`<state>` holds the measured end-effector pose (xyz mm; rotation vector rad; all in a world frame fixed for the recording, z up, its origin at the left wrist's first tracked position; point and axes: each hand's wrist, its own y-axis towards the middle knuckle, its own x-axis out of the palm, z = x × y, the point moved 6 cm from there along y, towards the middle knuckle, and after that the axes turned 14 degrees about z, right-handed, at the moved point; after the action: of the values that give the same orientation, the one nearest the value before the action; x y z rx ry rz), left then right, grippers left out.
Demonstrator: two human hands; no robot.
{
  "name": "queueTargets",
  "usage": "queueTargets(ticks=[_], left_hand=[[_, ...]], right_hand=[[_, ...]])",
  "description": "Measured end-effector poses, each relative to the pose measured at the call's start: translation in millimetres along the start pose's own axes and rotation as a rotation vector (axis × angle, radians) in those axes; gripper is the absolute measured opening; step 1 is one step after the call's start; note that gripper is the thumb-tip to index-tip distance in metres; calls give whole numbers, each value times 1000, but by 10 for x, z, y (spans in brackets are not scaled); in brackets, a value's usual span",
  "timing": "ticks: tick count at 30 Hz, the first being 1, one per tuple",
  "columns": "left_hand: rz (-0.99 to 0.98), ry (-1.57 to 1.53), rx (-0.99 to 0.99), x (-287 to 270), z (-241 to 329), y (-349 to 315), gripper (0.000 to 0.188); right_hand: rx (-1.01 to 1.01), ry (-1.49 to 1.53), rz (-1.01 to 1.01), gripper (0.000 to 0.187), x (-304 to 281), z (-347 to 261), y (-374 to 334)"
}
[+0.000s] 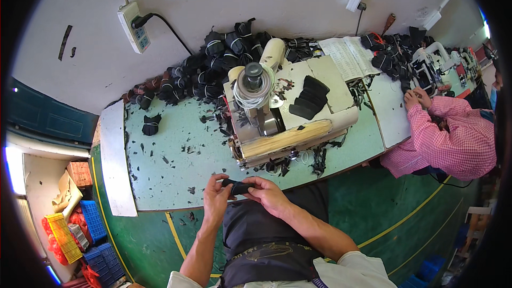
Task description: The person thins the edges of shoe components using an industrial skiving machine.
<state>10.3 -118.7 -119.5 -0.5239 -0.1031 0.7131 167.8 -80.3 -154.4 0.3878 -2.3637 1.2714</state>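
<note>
Pinching one black piece (240, 187) between left hand (216, 192) and right hand (268, 195), at the near edge of the tabletop (160, 189). Blocked ahead by one cream machine (288, 122); surrounded by one lone bundle (151, 124), one co-worker (452, 136), two wall-mounted power strips (134, 28).

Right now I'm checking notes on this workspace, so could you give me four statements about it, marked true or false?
1. The left hand and the right hand both hold the black bundle. True.
2. The flat black pieces lie on the floor. False: the flat black pieces lie on the machine.
3. The co-worker's sleeve is pink checked. True.
4. The yellow crate is at the picture's right. False: the yellow crate is at the left.
</note>
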Motion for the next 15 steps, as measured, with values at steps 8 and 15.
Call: queueTargets(ticks=[8, 15], left_hand=[[-241, 14, -128, 79, 108, -174, 25], [-503, 522, 200, 213, 631, -351, 46]], right_hand=[[-285, -345, 99, 31, -8, -349, -235], [-255, -530, -31, 37, 16, -522, -359]])
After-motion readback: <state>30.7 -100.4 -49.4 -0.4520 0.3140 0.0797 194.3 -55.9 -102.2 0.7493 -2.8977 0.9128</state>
